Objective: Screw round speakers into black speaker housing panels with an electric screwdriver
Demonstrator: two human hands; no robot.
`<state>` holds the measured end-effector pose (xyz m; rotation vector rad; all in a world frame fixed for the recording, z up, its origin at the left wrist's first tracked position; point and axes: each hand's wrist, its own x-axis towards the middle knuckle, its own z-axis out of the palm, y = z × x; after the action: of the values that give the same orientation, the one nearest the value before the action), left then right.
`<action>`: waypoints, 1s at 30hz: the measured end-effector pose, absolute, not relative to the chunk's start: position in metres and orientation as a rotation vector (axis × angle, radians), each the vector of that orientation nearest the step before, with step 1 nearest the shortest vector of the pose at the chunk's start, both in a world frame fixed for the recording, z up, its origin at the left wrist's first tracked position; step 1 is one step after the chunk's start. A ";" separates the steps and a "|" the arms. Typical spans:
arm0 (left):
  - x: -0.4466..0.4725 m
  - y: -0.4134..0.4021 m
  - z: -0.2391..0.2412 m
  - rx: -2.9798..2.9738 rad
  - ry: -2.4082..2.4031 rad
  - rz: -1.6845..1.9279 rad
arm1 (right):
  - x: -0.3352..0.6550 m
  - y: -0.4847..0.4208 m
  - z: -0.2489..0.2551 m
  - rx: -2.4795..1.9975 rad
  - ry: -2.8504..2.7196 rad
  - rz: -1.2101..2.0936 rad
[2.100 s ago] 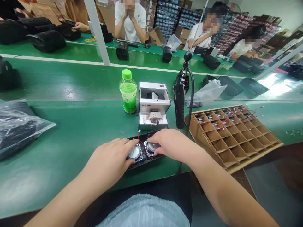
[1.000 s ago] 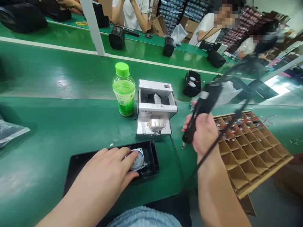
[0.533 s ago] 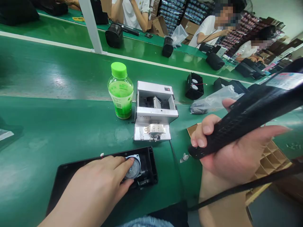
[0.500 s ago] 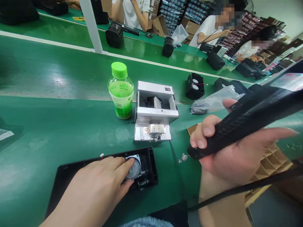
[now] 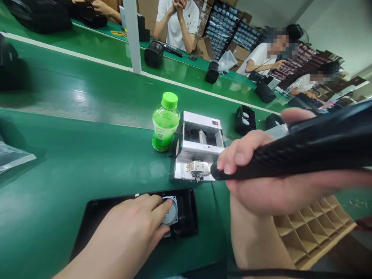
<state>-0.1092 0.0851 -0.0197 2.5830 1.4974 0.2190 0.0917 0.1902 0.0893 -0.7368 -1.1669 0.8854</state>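
Note:
My left hand (image 5: 136, 224) grips a round silver speaker (image 5: 172, 213) with thumb and fingertips. That speaker sits inside a long black plastic housing (image 5: 187, 215) lying on the green bench, partly covered by my hand and forearm. My right hand (image 5: 255, 174) is wrapped around a thick black electric screwdriver (image 5: 314, 143), held sideways with its nose pointing left. Its tip is at the front pick-up block of a silver screw feeder (image 5: 200, 150); whether bit and block touch I cannot tell.
A green-capped bottle (image 5: 165, 122) stands just left of the feeder. A divided cardboard tray (image 5: 312, 228) is at lower right. Behind the feeder sits a black box with two speakers (image 5: 245, 119). Clear plastic (image 5: 14, 155) lies at left. Several people work across the bench, past a white post (image 5: 132, 37).
My right hand has brought the screwdriver left, from beside the feeder to its front block. My left hand stays on the speaker. The view has shifted, so things appear further right and lower.

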 end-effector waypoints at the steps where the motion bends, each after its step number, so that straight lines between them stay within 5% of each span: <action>1: -0.109 0.085 -0.019 2.534 1.503 0.170 | 0.088 0.193 0.083 -0.721 -1.197 0.890; 21: -0.104 0.086 0.005 2.217 1.536 0.078 | 0.097 0.190 0.035 -0.789 -1.106 1.088; 30: -0.107 0.089 -0.008 2.307 1.551 0.039 | 0.101 0.154 0.070 -0.791 -1.077 0.824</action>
<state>-0.1066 0.0889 -0.0075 2.3067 1.5514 0.0389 0.1007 0.1537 0.0701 -0.7909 -1.0769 0.8239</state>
